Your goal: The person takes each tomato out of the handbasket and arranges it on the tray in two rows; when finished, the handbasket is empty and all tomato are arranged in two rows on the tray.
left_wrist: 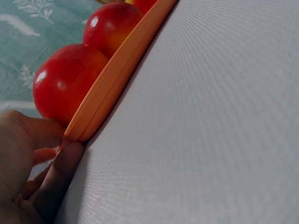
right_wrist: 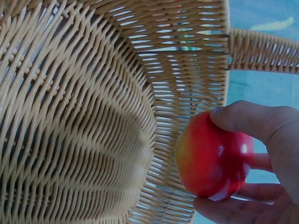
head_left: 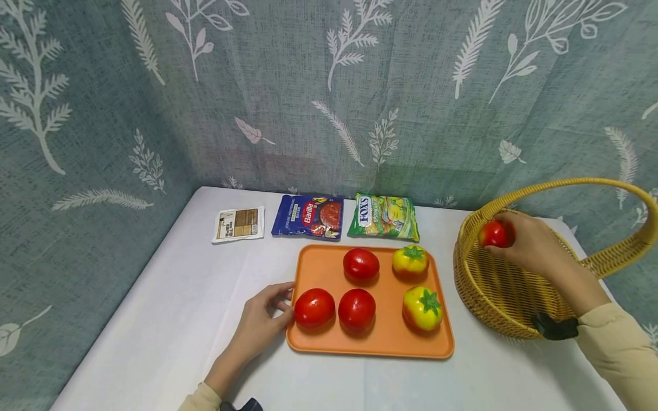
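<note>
My right hand (head_left: 529, 242) holds a glossy red apple (right_wrist: 212, 156) with a yellowish side, between thumb and fingers. It is within the wicker basket (right_wrist: 121, 140), close to the inner wall and under the arched handle. At the left edge of the orange tray (head_left: 390, 337), my left hand (head_left: 262, 319) pinches the rim, thumb on one side and fingers beneath, as the left wrist view shows. Right beside those fingertips lies a red fruit (head_left: 315, 308). Two more red fruits (head_left: 357, 310) and two yellow-red fruits with green leafy tops (head_left: 422, 308) sit on the tray.
Behind the tray lie a white-and-brown packet (head_left: 239, 224), a blue Barilla pouch (head_left: 308, 217) and a green Fox's bag (head_left: 384, 217). The basket's tall handle (head_left: 565, 182) arches over its opening. A patterned cloth (head_left: 288, 114) hangs behind the white table (head_left: 169, 302).
</note>
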### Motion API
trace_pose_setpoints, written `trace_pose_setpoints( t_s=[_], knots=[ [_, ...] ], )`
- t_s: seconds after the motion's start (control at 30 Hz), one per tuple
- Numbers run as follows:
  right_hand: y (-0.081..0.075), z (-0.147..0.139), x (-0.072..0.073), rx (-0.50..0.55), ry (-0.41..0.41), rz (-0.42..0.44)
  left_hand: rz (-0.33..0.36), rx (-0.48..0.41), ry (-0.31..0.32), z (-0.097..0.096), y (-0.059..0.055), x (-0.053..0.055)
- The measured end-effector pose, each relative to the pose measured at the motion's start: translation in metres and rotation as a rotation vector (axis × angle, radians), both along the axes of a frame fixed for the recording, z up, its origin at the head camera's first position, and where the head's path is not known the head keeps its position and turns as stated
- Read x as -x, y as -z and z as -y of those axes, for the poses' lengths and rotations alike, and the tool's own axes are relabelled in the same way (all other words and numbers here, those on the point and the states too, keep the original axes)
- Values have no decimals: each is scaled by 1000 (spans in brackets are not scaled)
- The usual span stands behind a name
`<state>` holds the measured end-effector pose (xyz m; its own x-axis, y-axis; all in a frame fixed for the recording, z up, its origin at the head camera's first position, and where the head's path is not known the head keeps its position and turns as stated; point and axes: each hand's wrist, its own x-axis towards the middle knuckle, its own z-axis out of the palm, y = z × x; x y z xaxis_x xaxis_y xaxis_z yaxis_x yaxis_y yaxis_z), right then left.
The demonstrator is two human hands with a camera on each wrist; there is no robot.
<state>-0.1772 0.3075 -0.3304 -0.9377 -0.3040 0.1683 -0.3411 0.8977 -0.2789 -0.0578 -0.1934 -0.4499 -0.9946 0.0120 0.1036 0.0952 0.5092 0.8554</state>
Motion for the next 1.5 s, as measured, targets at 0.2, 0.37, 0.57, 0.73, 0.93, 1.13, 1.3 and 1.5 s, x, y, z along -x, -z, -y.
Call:
trace_pose_setpoints(
  t_s=[0.2, 0.37, 0.57, 0.73, 0.93, 1.13, 1.3, 1.5],
  knots=[
    [-7, 4, -8, 5, 6, 24, 2, -5, -2, 1, 1, 0],
    [-11, 7, -17, 4, 10, -3, -9, -15, 6, 2, 1, 0],
    [-17, 9, -30, -15, 26, -52, -9, -17, 11, 2, 1, 0],
    [-19, 10, -40, -31, 46, -67, -13, -24, 10, 3, 1, -1],
    [-21, 9, -53, -14, 54, -95, -21, -30, 29, 2, 1, -1],
    [-26, 12, -65, -14, 76, -139, -26, -1, 27, 1, 1, 3],
    [-30, 14, -78, -23, 99, -162, -30, 14, 39, 1, -1, 6],
    [-35, 25, -91, -42, 81, -194, -5, 18, 30, 3, 0, 2]
  ],
)
